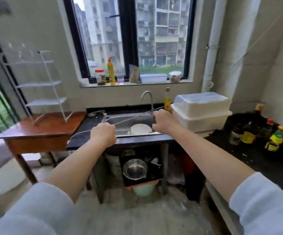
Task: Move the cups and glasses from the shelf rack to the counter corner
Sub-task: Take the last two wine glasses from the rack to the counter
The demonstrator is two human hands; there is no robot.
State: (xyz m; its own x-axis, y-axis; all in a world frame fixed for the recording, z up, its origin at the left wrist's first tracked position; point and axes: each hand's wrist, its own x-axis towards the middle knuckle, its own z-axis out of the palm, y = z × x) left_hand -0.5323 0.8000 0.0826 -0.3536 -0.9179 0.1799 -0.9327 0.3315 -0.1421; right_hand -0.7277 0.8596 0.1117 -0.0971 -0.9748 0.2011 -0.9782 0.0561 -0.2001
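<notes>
We see both arms stretched toward the sink (113,121). Left hand (103,135) is clenched in a fist around a thin grey cord (130,118); right hand (162,121) has its fingers curled on the same cord near the faucet (147,97). White shelf rack (39,85) stands on the wooden table (40,129) at left, shelves blurred, cups hard to make out. White plates (140,129) sit in the sink. Sauce bottles (259,131) crowd the right counter (256,160).

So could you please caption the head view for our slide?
Both hands, left and right, closed and outstretched toward the sink; white shelf rack on wooden table.
</notes>
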